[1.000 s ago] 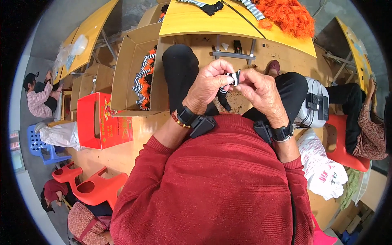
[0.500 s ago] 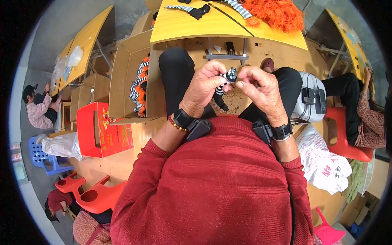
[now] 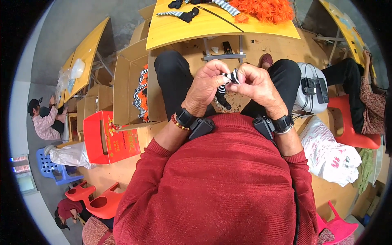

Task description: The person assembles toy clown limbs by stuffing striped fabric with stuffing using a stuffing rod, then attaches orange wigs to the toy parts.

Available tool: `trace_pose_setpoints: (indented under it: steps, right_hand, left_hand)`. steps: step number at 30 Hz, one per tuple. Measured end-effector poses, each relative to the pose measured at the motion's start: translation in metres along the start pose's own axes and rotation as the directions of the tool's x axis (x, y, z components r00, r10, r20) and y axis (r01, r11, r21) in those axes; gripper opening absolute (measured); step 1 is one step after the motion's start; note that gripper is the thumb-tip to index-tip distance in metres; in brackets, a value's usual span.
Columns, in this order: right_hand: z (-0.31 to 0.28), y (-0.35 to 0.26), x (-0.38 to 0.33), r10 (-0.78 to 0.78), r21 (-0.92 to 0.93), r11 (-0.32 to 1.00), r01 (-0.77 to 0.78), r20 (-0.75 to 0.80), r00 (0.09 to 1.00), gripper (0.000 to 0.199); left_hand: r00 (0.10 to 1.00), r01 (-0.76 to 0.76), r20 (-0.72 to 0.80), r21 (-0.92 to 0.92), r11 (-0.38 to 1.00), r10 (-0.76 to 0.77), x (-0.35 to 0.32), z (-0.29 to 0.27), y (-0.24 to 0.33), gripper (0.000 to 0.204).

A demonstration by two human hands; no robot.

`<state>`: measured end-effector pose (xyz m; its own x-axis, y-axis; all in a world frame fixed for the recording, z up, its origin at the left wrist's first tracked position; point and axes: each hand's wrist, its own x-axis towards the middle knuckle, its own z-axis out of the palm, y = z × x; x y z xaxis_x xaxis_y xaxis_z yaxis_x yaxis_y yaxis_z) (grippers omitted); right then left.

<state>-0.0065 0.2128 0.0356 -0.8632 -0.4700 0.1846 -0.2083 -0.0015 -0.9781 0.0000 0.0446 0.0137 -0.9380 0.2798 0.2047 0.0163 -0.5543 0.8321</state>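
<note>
In front of my belly I hold a small black-and-white striped cloth tube (image 3: 233, 76) with a black end, shaped like a doll's leg. Its top is pinched between the thumb and fingers of my left hand (image 3: 206, 85). My right hand (image 3: 260, 86) grips the edge of the same end from the other side. Below my fingers the tube hangs down to its black tip. On the yellow table (image 3: 192, 30) ahead lie a similar striped piece with a black end (image 3: 188, 15), a thin dark rod (image 3: 220, 18) and a heap of orange shredded material (image 3: 267, 11).
A cardboard box (image 3: 127, 87) of striped and orange pieces stands by my left knee, beside a red box (image 3: 96, 139). White bags (image 3: 326, 153) lie at my right, near a white container (image 3: 312, 100) carrying black adapters. People sit at both sides.
My right fingers have closed onto the cloth's top end, where they were slightly apart from it. Its dark bunched tip no longer shows; a striped edge does. The view has shifted slightly.
</note>
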Motion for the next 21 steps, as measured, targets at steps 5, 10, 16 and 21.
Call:
trace_pose_setpoints:
  steps: [5,10,16,21]
  right_hand:
    - [-0.009,-0.009,-0.008,-0.029,0.015,0.999,0.030,-0.079,0.996,0.023]
    - [0.002,-0.011,-0.005,0.016,0.005,1.000,-0.016,-0.068,0.998,0.022]
    - [0.001,-0.001,0.001,0.082,0.052,0.995,-0.081,-0.019,0.996,0.023]
    - [0.004,0.009,0.012,-0.149,-0.305,0.946,0.115,-0.091,0.985,0.025]
  left_hand:
    - [0.999,0.048,0.016,-0.029,0.998,-0.047,0.000,0.001,0.007,0.013]
    - [0.999,0.038,0.008,0.090,0.995,-0.038,-0.004,0.004,0.008,0.013]
    - [0.975,0.221,0.005,0.000,0.975,-0.221,-0.007,-0.008,0.003,0.015]
    - [0.945,0.319,-0.051,-0.070,0.945,-0.322,-0.011,-0.015,0.000,0.014]
